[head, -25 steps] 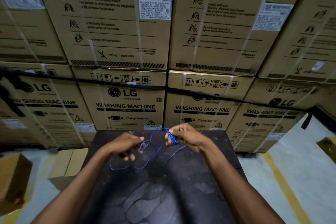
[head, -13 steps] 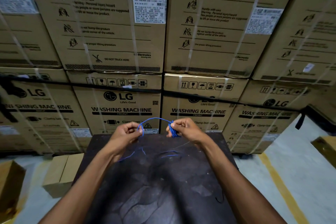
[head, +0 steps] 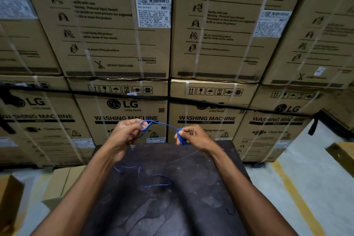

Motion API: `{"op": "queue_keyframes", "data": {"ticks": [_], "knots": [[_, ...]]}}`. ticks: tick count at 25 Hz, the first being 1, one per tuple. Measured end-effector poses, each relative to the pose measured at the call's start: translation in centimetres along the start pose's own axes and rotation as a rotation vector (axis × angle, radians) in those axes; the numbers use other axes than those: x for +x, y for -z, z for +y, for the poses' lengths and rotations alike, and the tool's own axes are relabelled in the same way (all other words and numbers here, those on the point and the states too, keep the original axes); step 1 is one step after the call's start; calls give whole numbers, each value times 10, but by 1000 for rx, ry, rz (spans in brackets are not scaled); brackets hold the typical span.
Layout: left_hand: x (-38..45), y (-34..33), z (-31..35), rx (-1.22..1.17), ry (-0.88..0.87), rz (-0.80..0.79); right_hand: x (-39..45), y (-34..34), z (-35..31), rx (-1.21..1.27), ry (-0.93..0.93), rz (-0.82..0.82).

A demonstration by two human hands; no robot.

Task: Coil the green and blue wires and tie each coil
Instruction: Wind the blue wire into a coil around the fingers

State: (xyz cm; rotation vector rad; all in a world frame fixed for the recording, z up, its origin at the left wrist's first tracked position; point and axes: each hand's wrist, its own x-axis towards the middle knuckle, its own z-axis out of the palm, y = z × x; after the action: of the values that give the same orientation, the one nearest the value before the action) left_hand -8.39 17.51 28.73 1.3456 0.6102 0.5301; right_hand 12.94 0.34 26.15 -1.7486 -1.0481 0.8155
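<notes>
The left hand (head: 125, 134) is pinching a loop of the blue wire (head: 162, 125), while the right hand (head: 193, 136) is gripping its small coil above the dark worktop (head: 191, 188); loose wire is trailing below.

Both bare forearms reach away from the person, converging toward the far middle of the view, with the hands raised and set a little apart. The left hand (head: 125, 132) has its fingers curled inward, thumb and forefinger closed in a pinch at its right edge. The right hand (head: 193, 136) is likewise curled (knuckles turned up and to the right), its thumb and fingers gripping at its left edge. The two wrists sit roughly level.
</notes>
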Motion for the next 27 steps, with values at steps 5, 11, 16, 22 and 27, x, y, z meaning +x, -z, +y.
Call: {"op": "queue_keyframes", "data": {"ticks": [5, 11, 16, 22, 27], "knots": [[-4, -13, 0, -266, -169, 22, 1, -4, -3, 62, -35, 0], [4, -18, -2, -238, -210, 114, 1, -7, -12, 80, 1, 2], [10, 5, -4, 153, -382, 163, 0, -1, -3, 169, 42, 1], [23, 20, 10, 360, -543, 270, -25, -10, -19, 501, 125, -494], [16, -14, -11, 295, -425, 224, -35, -26, -73, 732, 326, -450]]}}
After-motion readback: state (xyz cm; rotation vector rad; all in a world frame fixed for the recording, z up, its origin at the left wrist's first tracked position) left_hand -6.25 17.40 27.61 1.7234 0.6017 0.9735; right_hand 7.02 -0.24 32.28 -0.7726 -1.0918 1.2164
